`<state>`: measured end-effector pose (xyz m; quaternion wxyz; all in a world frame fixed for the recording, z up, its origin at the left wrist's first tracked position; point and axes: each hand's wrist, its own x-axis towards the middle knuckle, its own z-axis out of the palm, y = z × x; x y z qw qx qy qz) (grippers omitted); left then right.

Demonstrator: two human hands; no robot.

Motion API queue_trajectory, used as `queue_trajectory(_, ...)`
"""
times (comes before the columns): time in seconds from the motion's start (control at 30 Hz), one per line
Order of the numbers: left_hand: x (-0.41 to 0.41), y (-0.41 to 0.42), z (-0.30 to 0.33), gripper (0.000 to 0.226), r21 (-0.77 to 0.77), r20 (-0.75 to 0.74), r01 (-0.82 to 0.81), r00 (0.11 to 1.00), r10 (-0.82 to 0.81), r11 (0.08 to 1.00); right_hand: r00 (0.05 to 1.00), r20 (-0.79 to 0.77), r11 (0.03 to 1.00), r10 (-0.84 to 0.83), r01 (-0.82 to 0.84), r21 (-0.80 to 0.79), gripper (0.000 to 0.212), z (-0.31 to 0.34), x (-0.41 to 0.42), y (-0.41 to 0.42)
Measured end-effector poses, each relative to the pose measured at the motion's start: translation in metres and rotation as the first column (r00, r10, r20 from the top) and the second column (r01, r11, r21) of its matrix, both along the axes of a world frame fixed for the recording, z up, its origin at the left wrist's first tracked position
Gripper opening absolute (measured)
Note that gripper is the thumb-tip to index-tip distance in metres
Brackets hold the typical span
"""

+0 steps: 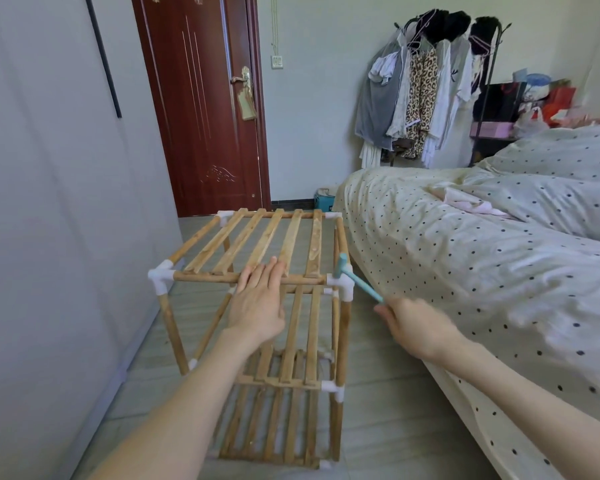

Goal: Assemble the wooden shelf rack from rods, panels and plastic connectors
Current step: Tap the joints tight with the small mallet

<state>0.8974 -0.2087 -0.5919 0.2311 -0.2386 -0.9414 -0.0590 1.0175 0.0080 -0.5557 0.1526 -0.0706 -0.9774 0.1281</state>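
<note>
A wooden shelf rack [201, 240] stands upright on the floor, with three slatted panels held between rods by white plastic connectors. My left hand [257, 303] lies flat, fingers straight, on the front rod and slats of the top panel [288, 237]. My right hand [413, 327] grips the handle of a small light-blue plastic mallet [347, 271]. The mallet's head sits on the top front right connector [342, 284]. The matching front left connector [160, 277] is bare. My right hand is blurred.
A bed [465, 258] with a dotted cover runs close along the rack's right side. A grey wardrobe wall [49, 202] stands to the left. A dark red door [201, 105] is behind, and a clothes rack [426, 88] stands at the back.
</note>
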Motion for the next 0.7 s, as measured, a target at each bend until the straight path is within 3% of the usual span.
queue_trajectory(0.03, 0.000, 0.000, 0.001, 0.081, 0.002, 0.010, 0.005, 1.000, -0.005, 1.000, 0.998, 0.067, 0.999, 0.005, -0.003, -0.039, 0.028, 0.002, 0.000, 0.004)
queue_trajectory(0.07, 0.000, -0.001, 0.001, 0.082, 0.005, 0.011, 0.010, 1.000, -0.010, 1.000, 1.000, -0.012, 0.993, -0.011, 0.009, -0.121, 0.030, 0.008, -0.004, 0.010)
queue_trajectory(0.1, 0.000, -0.001, 0.002, 0.082, 0.011, 0.007, 0.013, 1.000, -0.013, 1.000, 0.976, -0.209, 0.969, -0.068, 0.015, -0.248, 0.031, 0.017, -0.006, 0.016)
queue_trajectory(0.17, 0.001, 0.000, 0.001, 0.085, 0.016, 0.013, 0.016, 1.000, -0.016, 1.000, 0.805, -0.554, 0.914, -0.213, -0.036, -0.404, 0.029, 0.025, -0.004, 0.017)
queue_trajectory(0.2, 0.001, 0.000, 0.001, 0.086, 0.018, 0.014, 0.014, 1.000, -0.014, 1.000, 0.806, -0.548, 0.913, -0.223, -0.025, -0.408, 0.025, 0.026, 0.000, 0.013)
queue_trajectory(0.27, 0.000, 0.000, 0.002, 0.087, 0.010, 0.008, 0.009, 1.000, -0.009, 1.000, 0.978, -0.167, 0.959, -0.127, 0.078, -0.272, 0.025, 0.005, 0.000, 0.000)
queue_trajectory(0.3, -0.001, 0.000, 0.003, 0.087, -0.001, 0.013, 0.010, 1.000, -0.010, 1.000, 0.997, 0.021, 0.972, -0.071, 0.073, -0.222, 0.028, -0.004, 0.002, 0.000)
queue_trajectory(0.33, -0.001, 0.000, 0.003, 0.087, -0.011, 0.018, 0.011, 1.000, -0.011, 1.000, 0.995, 0.084, 0.975, -0.057, 0.074, -0.211, 0.031, -0.003, 0.000, 0.004)
queue_trajectory(0.37, -0.002, -0.001, 0.002, 0.088, -0.008, 0.014, 0.012, 1.000, -0.012, 1.000, 0.999, 0.026, 0.974, -0.044, 0.048, -0.220, 0.031, 0.002, -0.004, 0.010)
queue_trajectory(0.4, -0.003, -0.001, 0.001, 0.088, -0.003, 0.008, 0.011, 1.000, -0.011, 1.000, 0.986, -0.149, 0.952, -0.069, 0.020, -0.306, 0.030, 0.011, -0.007, 0.015)
queue_trajectory(0.47, -0.003, -0.001, 0.000, 0.089, -0.005, 0.008, 0.013, 1.000, -0.013, 1.000, 0.823, -0.521, 0.898, -0.226, -0.031, -0.439, 0.028, 0.018, -0.005, 0.016)
queue_trajectory(0.5, -0.003, 0.000, 0.000, 0.089, -0.006, 0.008, 0.012, 1.000, -0.012, 1.000, 0.812, -0.535, 0.915, -0.234, -0.001, -0.403, 0.026, 0.019, -0.001, 0.011)
queue_trajectory(0.57, -0.003, 0.000, 0.001, 0.089, -0.007, 0.014, 0.009, 1.000, -0.009, 1.000, 0.974, -0.170, 0.973, -0.152, 0.118, -0.198, 0.028, 0.000, 0.001, 0.002)
queue_trajectory(0.63, -0.003, 0.000, 0.001, 0.089, -0.010, 0.030, 0.008, 1.000, -0.008, 1.000, 0.992, 0.096, 0.993, -0.085, 0.093, -0.079, 0.032, -0.008, -0.001, 0.010)
queue_trajectory(0.7, -0.004, 0.000, 0.000, 0.090, -0.009, 0.032, 0.008, 0.999, -0.008, 1.000, 0.997, -0.031, 0.981, -0.072, 0.065, -0.182, 0.031, 0.002, -0.005, 0.016)
